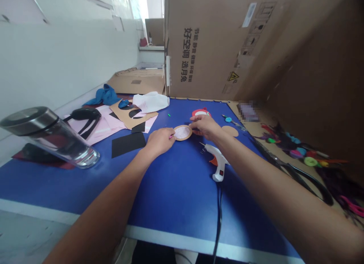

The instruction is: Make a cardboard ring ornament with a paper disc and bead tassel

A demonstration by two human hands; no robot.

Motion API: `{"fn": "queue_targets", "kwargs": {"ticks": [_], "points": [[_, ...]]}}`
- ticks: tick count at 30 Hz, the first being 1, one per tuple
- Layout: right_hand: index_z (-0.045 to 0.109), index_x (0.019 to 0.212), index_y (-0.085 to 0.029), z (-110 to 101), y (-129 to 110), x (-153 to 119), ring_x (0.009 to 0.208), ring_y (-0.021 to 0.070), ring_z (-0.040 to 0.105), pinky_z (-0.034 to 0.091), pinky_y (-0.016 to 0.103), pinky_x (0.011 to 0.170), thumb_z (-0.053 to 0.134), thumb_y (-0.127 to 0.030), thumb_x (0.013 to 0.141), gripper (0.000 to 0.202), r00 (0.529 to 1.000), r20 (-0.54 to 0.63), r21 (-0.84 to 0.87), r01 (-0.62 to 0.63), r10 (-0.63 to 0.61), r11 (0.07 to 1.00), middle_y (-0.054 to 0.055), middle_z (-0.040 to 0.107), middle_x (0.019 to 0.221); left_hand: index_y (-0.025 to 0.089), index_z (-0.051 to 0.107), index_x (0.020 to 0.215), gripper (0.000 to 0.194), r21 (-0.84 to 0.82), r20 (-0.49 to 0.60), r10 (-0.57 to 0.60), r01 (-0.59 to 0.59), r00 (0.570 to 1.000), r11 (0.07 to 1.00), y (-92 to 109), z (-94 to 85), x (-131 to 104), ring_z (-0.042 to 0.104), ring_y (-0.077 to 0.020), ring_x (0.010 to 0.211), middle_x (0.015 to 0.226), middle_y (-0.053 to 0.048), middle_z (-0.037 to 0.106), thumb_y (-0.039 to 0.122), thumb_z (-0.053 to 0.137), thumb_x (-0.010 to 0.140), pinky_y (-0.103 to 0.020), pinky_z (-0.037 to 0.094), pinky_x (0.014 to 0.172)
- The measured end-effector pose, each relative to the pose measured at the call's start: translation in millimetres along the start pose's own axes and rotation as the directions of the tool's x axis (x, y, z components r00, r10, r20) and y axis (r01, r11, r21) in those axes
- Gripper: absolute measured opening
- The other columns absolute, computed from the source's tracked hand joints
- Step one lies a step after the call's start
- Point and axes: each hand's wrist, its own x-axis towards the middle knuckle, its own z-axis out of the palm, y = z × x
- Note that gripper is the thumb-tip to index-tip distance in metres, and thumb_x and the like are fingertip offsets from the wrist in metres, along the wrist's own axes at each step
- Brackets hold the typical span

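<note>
A small round cardboard piece (182,133) lies low over the blue table, with a tan rim and a pale, whitish-pink centre. My left hand (160,140) pinches its left edge; a bit of something pink (171,136) shows at those fingertips, too small to name. On the opposite edge, the thumb and fingers of my right hand (206,126) close on the rim. Beneath my right forearm lies a white hot glue gun (218,163) with an orange trigger, its nozzle pointing up and left. Beyond my right hand is a red and white round piece (201,112), partly hidden.
Left are a clear bottle (65,139), black paper (128,144), cut cardboard (132,116) and white cloth (151,101). Right are a cardboard disc (230,131), large black-handled scissors (308,177) and colourful craft bits (301,152). A large carton (210,48) stands behind. The glue gun's cord (218,218) crosses the table's front edge.
</note>
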Motion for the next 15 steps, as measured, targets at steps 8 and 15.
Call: {"fn": "queue_targets", "kwargs": {"ticks": [8,15], "points": [[0.067,0.093,-0.023,6,3,3,0.066,0.0173,0.064,0.058,0.031,0.059,0.081,0.008,0.059,0.048,0.999,-0.005,0.023,0.047,-0.047,0.999,-0.002,0.062,0.073,0.027,0.077,0.145,0.050,0.085,-0.103,0.113,-0.104,0.988,0.991,15,-0.9,-5,0.064,-0.0413,0.145,0.157,-0.014,0.070,0.048,0.078,0.099,-0.058,0.045,0.122],[0.076,0.103,-0.025,-15,4,-30,0.090,0.0200,0.071,0.061,0.031,0.069,0.082,-0.015,0.078,0.028,0.961,0.003,0.002,0.276,-0.276,0.961,0.005,0.075,0.102,0.027,0.089,0.107,0.027,-0.263,-0.233,-0.053,-0.010,0.971,0.965,12,-9.5,-1,0.078,-0.0291,0.087,0.092,-0.007,0.085,0.028,0.062,0.104,-0.039,0.054,0.082]]}}
